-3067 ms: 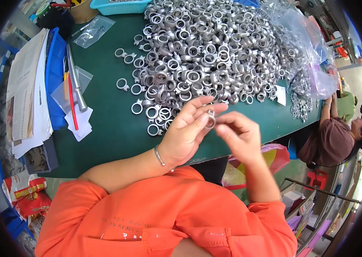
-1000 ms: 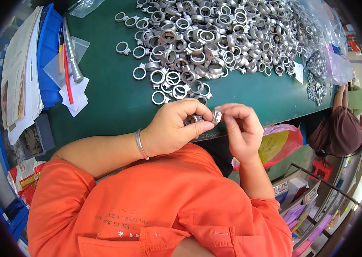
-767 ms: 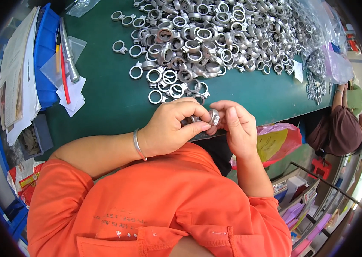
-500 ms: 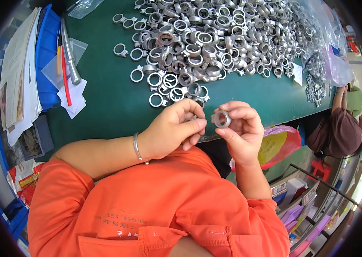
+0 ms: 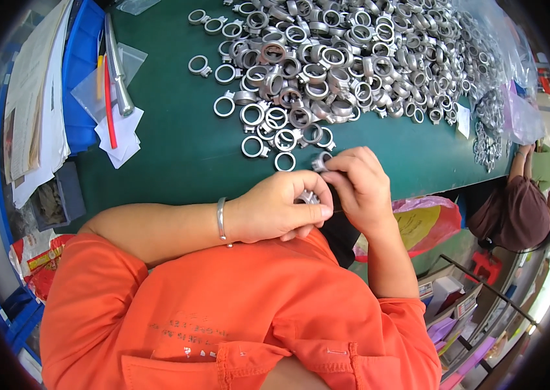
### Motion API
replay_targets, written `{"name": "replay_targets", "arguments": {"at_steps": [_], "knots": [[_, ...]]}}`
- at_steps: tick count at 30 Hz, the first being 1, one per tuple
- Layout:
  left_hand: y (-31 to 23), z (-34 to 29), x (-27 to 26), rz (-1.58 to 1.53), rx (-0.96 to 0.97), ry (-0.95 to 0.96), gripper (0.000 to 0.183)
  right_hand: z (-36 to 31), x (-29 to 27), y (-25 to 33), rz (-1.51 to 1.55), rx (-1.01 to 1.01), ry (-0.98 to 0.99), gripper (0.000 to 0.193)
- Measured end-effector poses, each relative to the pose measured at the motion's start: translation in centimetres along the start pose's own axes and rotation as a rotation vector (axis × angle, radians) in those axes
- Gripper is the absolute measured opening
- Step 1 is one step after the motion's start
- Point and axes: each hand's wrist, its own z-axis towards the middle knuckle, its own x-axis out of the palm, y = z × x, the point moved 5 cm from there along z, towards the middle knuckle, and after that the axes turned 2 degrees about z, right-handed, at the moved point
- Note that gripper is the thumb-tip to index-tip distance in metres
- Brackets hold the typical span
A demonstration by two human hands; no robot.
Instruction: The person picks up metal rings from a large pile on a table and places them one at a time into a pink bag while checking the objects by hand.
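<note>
My left hand (image 5: 281, 205), with a silver bangle (image 5: 222, 219) at the wrist, is closed with its fingers curled round a small grey metal ring (image 5: 307, 197). Only part of that piece shows between thumb and fingers; whether there is more than one I cannot tell. Just to its right, my right hand (image 5: 361, 188) pinches another metal ring (image 5: 320, 162) at its fingertips, low over the table's near edge. A loose ring (image 5: 285, 161) lies close by on the green tabletop (image 5: 164, 156). Behind it spreads a big heap of similar rings (image 5: 346, 65) with small side lugs.
At left are a blue tray (image 5: 83, 78), stacked papers (image 5: 34, 110), a red pen-like stick (image 5: 108, 107) and a metal rod (image 5: 117, 71). Plastic bags (image 5: 522, 117) lie at far right, near a seated person in brown (image 5: 515, 211). A pink bag (image 5: 428, 224) hangs below the table edge.
My right hand has moved forward and turned over, its ring now lower by the heap. More metal shows in my left hand. The view has shifted slightly, uncovering a ring on the table.
</note>
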Motion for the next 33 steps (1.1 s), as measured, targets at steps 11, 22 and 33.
{"name": "replay_targets", "arguments": {"at_steps": [11, 22, 33], "knots": [[-1.0, -0.3, -0.7, -0.05, 0.226, -0.161, 0.012, -1.5, -0.7, 0.7, 0.343, 0.046, -0.039, 0.016], [-3.1, -1.5, -0.6, 0.679, 0.844, -0.366, 0.018, -2.3, -0.3, 0.5, 0.778, 0.141, -0.181, 0.03], [0.2, 0.1, -0.8, -0.585, 0.084, -0.053, 0.024, -0.5, -1.5, 3.0, 0.623, -0.133, 0.04, 0.025]]}}
